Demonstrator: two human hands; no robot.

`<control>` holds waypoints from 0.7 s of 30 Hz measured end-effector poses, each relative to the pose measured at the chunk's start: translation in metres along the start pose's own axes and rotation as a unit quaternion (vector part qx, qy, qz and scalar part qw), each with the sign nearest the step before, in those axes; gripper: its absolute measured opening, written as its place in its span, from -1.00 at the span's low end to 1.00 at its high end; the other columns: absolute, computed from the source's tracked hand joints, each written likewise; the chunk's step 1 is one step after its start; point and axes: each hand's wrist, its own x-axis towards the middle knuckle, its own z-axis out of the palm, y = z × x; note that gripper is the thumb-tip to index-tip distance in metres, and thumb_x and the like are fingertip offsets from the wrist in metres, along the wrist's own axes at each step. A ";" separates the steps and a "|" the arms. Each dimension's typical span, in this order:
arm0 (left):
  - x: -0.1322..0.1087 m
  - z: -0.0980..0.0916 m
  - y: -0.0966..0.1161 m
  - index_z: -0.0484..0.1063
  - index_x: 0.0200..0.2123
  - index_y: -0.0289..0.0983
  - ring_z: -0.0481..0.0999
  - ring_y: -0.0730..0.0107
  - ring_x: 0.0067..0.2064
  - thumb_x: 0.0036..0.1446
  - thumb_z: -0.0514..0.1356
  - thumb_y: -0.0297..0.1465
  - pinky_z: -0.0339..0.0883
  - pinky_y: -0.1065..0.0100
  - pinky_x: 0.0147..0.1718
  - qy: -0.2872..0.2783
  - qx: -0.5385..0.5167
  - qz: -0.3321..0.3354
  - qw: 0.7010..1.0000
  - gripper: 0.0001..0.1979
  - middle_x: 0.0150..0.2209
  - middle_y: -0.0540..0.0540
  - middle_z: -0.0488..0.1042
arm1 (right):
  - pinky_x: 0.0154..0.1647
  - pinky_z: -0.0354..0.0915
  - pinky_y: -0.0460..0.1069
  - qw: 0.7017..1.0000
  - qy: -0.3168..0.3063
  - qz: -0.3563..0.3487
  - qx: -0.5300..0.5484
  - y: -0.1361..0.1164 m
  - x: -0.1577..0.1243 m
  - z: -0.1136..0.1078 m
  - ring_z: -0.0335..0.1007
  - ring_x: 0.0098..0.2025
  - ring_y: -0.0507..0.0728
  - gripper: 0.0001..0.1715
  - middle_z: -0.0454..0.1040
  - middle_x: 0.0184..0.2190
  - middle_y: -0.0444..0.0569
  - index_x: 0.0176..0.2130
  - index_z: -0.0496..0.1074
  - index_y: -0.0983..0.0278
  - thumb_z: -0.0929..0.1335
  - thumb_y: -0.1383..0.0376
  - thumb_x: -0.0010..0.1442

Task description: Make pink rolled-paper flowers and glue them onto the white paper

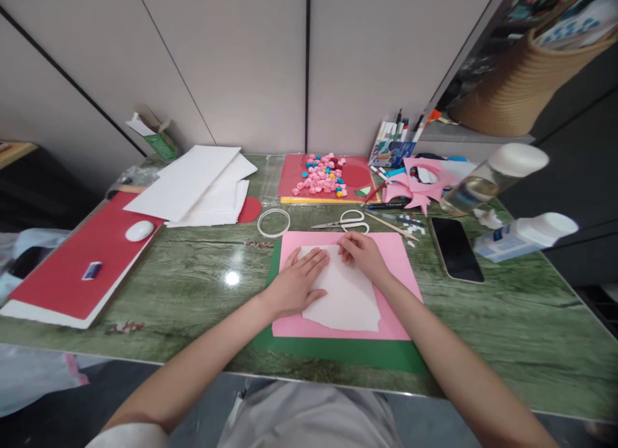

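Note:
My left hand [298, 282] lies flat on a torn-edged sheet of white paper [342, 306], with its fingers stretched out. At the upper right of that sheet, my right hand [360, 255] is closed in a pinch; what its fingertips hold, if anything, is too small to make out. Under the white sheet is pink paper [400, 248], which rests on a larger green sheet [338, 353]. White-handled scissors [345, 223] lie just beyond the pink paper, beside a roll of clear tape [273, 223].
Pink, blue and yellow paper bits [323, 176] sit on red card. White sheets [193, 184] and a red board [82, 261] lie left. Rightward are pink scraps [420, 181], a marker box [393, 145], a phone [456, 250], a glue bottle [521, 237] and a clear bottle [490, 177].

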 end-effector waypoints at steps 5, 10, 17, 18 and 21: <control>0.001 0.000 0.001 -0.14 0.23 -0.31 -0.14 0.22 0.28 0.18 -0.10 -0.13 -0.29 0.07 0.16 -0.006 -0.008 -0.005 1.000 -0.36 0.26 -0.20 -0.04 | -0.65 0.16 -0.14 1.000 0.000 -0.003 0.000 0.000 0.000 0.000 0.23 -0.65 -0.06 -0.75 0.37 -0.61 -0.17 -0.45 0.31 0.28 0.29 0.13 0.07; 0.001 0.001 0.001 -0.13 0.23 -0.30 -0.13 0.21 0.28 0.17 -0.08 -0.13 -0.24 0.06 0.14 -0.004 -0.007 -0.005 1.000 -0.36 0.26 -0.20 -0.04 | -0.65 0.15 -0.15 1.000 -0.002 -0.002 0.000 -0.002 -0.001 0.000 0.23 -0.65 -0.06 -0.75 0.37 -0.61 -0.16 -0.46 0.31 0.29 0.29 0.14 0.05; 0.000 0.001 0.001 -0.12 0.23 -0.30 -0.08 0.19 0.27 0.18 -0.08 -0.16 -0.27 0.05 0.15 0.008 0.007 0.000 1.000 -0.38 0.25 -0.21 -0.01 | -0.64 0.16 -0.14 1.000 -0.002 0.001 0.000 -0.003 -0.001 0.000 0.24 -0.64 -0.05 -0.72 0.39 -0.60 -0.15 -0.47 0.31 0.29 0.30 0.11 0.03; 0.000 0.001 0.001 -0.12 0.23 -0.30 -0.09 0.19 0.27 0.18 -0.09 -0.16 -0.27 0.04 0.15 0.009 0.010 -0.001 1.000 -0.38 0.25 -0.21 -0.01 | -0.64 0.16 -0.14 1.000 -0.002 0.001 0.000 -0.003 -0.001 0.000 0.24 -0.64 -0.05 -0.72 0.39 -0.60 -0.14 -0.46 0.31 0.29 0.30 0.10 0.03; 0.000 0.001 0.002 -0.14 0.24 -0.31 -0.10 0.19 0.27 0.18 -0.09 -0.15 -0.29 0.03 0.16 0.008 0.011 -0.004 1.000 -0.38 0.25 -0.22 -0.02 | -0.63 0.17 -0.14 1.000 -0.002 0.000 0.000 -0.004 -0.002 0.000 0.24 -0.63 -0.05 -0.72 0.38 -0.60 -0.15 -0.45 0.31 0.29 0.29 0.10 0.04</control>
